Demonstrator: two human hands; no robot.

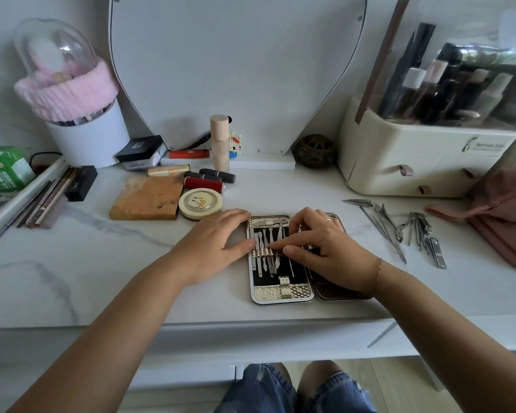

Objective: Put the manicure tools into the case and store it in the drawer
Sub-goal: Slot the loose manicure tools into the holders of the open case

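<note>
An open manicure case (283, 293) with a silver patterned rim and black lining lies on the white marble tabletop. Several thin steel tools (265, 251) sit under its elastic strap in the left half. My left hand (215, 242) rests flat on the case's left edge, thumb on the strap. My right hand (319, 242) covers the right half, fingertips pinching a thin tool (282, 231) at the strap. Several loose steel tools (411, 231), clippers and nippers among them, lie on the table to the right.
Cosmetics crowd the back left: a brown compact (146, 198), a round tin (200, 202), lipsticks (209, 180), a foundation bottle (219, 143). A cream organiser (414, 162) stands at the back right, a pink pouch (507, 216) beside it. A white drawer front (191, 341) runs under the table edge.
</note>
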